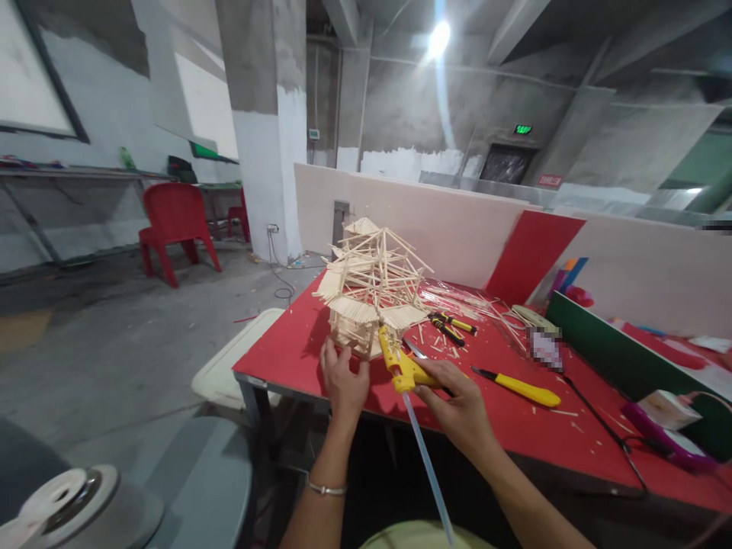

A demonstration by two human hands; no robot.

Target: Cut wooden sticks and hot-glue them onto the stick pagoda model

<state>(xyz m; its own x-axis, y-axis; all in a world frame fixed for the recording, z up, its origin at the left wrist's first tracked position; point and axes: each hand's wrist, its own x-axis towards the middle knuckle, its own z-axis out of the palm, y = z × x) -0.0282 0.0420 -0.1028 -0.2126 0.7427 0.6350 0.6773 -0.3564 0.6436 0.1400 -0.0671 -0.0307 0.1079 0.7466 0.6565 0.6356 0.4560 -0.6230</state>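
Observation:
A tiered pagoda model of thin wooden sticks (374, 267) stands at the left end of the red table. My left hand (346, 381) grips its lower front, thumb and fingers bent against the base; the exact contact is partly hidden. My right hand (457, 404) is wrapped round the handle of a yellow hot glue gun (403, 370). The gun's nozzle points away from me, at the model's lower roof edge; I cannot tell whether it touches. A long translucent glue stick (426, 457) sticks out of the gun's back end towards me.
Yellow-black pliers (451, 326) and a yellow-handled craft knife (518, 387) lie right of the model among stick offcuts. Loose sticks (469, 301) lie behind. A black cable (606, 427) crosses to a purple power strip (666, 438). A grey round stool (200, 480) stands left.

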